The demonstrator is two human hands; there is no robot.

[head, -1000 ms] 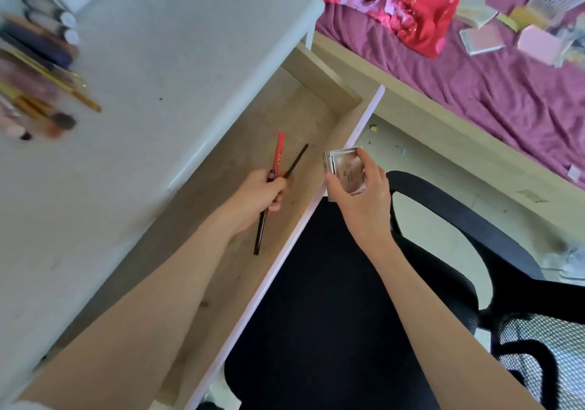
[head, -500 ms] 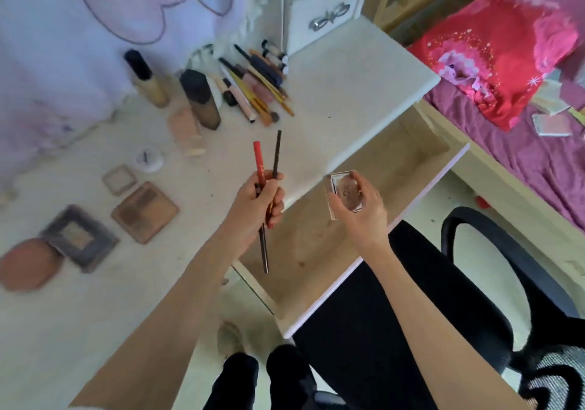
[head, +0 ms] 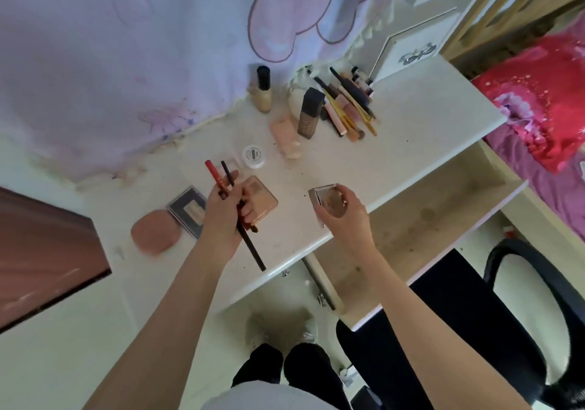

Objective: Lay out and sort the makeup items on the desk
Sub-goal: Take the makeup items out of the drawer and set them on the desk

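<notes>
My left hand (head: 223,216) grips two makeup pencils, a red pencil (head: 212,173) and a black pencil (head: 251,247), above the white desk (head: 411,131). My right hand (head: 345,211) holds a small square compact (head: 324,196) over the desk's front edge. Palettes lie on the desk: a rose-gold palette (head: 264,199) under my left fingers, a dark-framed palette (head: 188,208) and a round pink compact (head: 155,232). Farther back are a white jar (head: 253,156), a dark foundation bottle (head: 310,113), a beige bottle (head: 262,93), a peach tube (head: 285,135) and a bundle of brushes and pencils (head: 348,105).
The desk drawer (head: 421,216) stands open at the right, bare inside. A black chair (head: 519,298) is to the right of it, and a bed with a red pillow (head: 544,99) beyond. A dark brown panel (head: 41,251) sits at the left. A lilac cloth (head: 126,45) hangs behind.
Both hands have come out of the drawer and moved left over the desk top, the left carrying the two pencils, the right the compact. The view has swung from the drawer to the desk.
</notes>
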